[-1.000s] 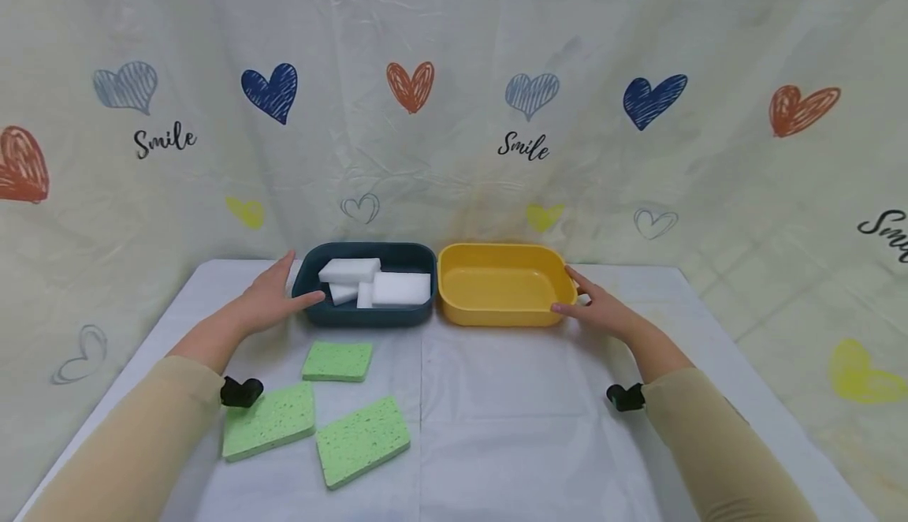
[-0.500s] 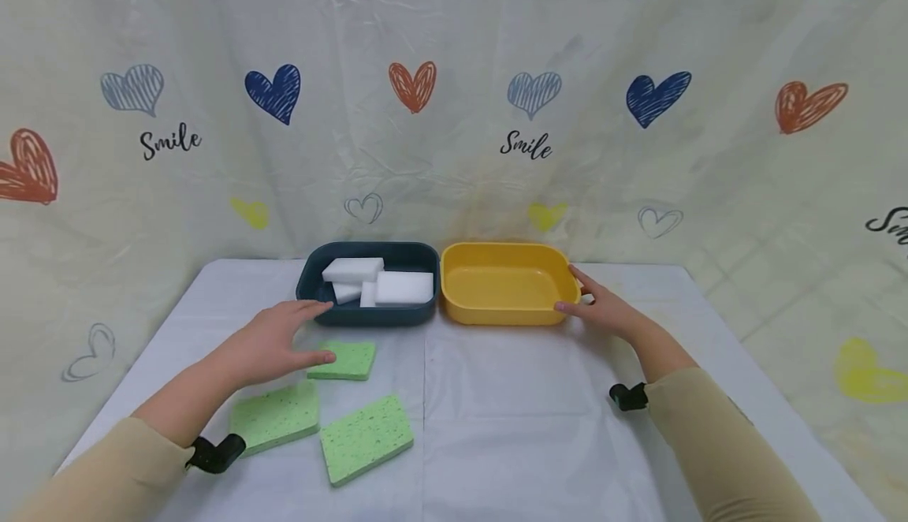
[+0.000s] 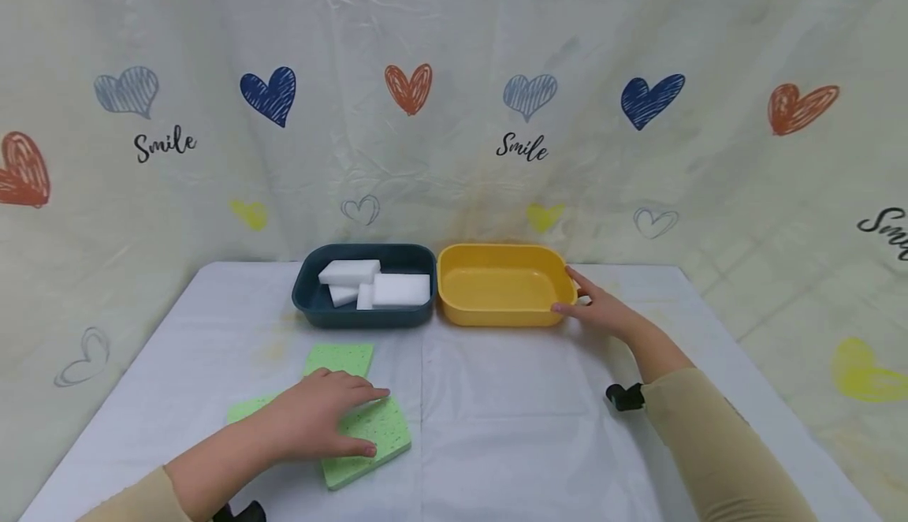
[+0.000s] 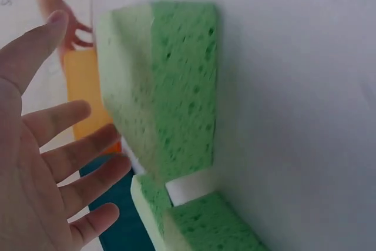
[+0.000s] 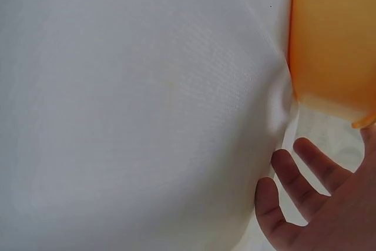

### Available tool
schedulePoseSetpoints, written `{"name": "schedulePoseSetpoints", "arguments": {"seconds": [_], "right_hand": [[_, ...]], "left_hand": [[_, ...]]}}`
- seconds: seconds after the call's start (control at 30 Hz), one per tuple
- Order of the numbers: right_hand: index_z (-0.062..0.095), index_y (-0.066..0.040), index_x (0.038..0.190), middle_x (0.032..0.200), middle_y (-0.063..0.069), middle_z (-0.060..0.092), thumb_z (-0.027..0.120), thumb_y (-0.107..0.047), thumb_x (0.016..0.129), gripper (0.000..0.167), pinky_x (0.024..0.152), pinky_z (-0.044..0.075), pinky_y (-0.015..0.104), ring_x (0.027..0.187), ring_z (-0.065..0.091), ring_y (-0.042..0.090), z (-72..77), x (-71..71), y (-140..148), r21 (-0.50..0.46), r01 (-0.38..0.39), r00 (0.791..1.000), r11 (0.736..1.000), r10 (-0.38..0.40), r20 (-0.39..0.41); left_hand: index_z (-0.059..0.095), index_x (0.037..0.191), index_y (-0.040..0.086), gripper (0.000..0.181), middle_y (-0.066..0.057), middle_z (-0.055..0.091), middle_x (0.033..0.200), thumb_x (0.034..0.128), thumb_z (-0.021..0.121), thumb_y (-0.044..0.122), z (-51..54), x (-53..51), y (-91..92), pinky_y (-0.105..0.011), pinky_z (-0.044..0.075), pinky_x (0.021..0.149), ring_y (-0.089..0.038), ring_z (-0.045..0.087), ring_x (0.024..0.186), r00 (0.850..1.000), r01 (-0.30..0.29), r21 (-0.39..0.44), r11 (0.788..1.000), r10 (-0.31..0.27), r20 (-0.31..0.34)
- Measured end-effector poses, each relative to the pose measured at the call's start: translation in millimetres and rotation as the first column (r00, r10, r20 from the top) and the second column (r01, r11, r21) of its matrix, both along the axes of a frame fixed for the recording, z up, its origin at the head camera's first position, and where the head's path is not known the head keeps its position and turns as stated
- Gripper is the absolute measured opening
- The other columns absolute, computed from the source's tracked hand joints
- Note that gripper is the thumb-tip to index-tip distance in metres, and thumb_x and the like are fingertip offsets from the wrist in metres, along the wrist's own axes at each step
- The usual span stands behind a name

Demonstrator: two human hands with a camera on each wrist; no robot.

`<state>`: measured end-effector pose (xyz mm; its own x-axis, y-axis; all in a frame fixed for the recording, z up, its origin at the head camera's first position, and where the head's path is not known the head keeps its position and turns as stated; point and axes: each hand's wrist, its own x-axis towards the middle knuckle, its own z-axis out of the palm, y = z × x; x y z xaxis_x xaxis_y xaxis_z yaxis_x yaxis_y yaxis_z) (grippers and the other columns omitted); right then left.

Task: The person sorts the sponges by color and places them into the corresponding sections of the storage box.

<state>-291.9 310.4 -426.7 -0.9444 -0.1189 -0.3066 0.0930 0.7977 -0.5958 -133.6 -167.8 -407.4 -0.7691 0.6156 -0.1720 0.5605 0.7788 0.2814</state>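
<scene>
- Leftmost on the desk point(image 3: 511, 419), the left green sponge point(image 3: 247, 409) lies flat, mostly hidden by the left forearm.
- The left hand point(image 3: 312, 419) hovers palm down over the near green sponge point(image 3: 383, 427); its grip is wide, thumb and fingers spread, with nothing in it. The left wrist view shows a gap between palm and sponge.
- Just beyond that hand lies the far green sponge point(image 3: 340, 358), partly covered by the fingers.
- Behind the sponges sits a dark teal tray point(image 3: 362, 318) holding a heap of white blocks point(image 3: 400, 289).
- To its right, side by side, stands a yellow tray point(image 3: 500, 285).
- The right hand point(image 3: 603, 309) has thumb and forefinger at the yellow tray's right end, its other fingers loose; I cannot tell whether this grip pinches the wall.
</scene>
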Motion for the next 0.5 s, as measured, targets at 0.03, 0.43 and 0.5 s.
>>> {"name": "schedulePoseSetpoints", "arguments": {"seconds": [0.03,0.43,0.5], "right_hand": [[0.000,-0.033,0.161,0.148,0.025,0.031,0.066,-0.074,0.077,0.114,0.104,0.036,0.066,0.123,0.042,0.042,-0.2,-0.2,0.2,0.000,-0.002,1.000,1.000,0.002,0.001],[0.000,-0.036,0.160,0.147,0.024,0.033,0.066,-0.078,0.072,0.118,0.103,0.038,0.065,0.122,0.043,0.042,-0.8,1.1,1.3,-0.002,0.008,1.000,1.000,-0.008,0.001],[0.000,-0.036,0.160,0.147,0.024,0.033,0.066,-0.078,0.073,0.117,0.103,0.038,0.065,0.122,0.043,0.041,-1.0,0.7,1.1,-0.005,0.010,1.000,1.000,-0.010,0.004]], "left_hand": [[0.059,0.138,0.030,0.074,0.008,0.062,0.128,0.0781,0.067,0.072,-2.5,2.2,1.0,-0.054,0.040,0.100,-0.019,0.054,0.122,1.000,0.010,-0.006,1.000,-0.010,0.002],[0.051,0.145,0.033,0.077,0.006,0.058,0.132,0.0774,0.075,0.062,-12.3,18.5,1.5,-0.050,0.043,0.097,-0.018,0.055,0.121,0.996,0.067,-0.041,0.997,-0.069,-0.051],[0.049,0.146,0.034,0.074,0.007,0.057,0.134,0.0802,0.075,0.056,-13.9,17.7,1.2,-0.051,0.042,0.099,-0.019,0.053,0.123,0.994,0.084,-0.027,0.996,-0.085,-0.062]]}}
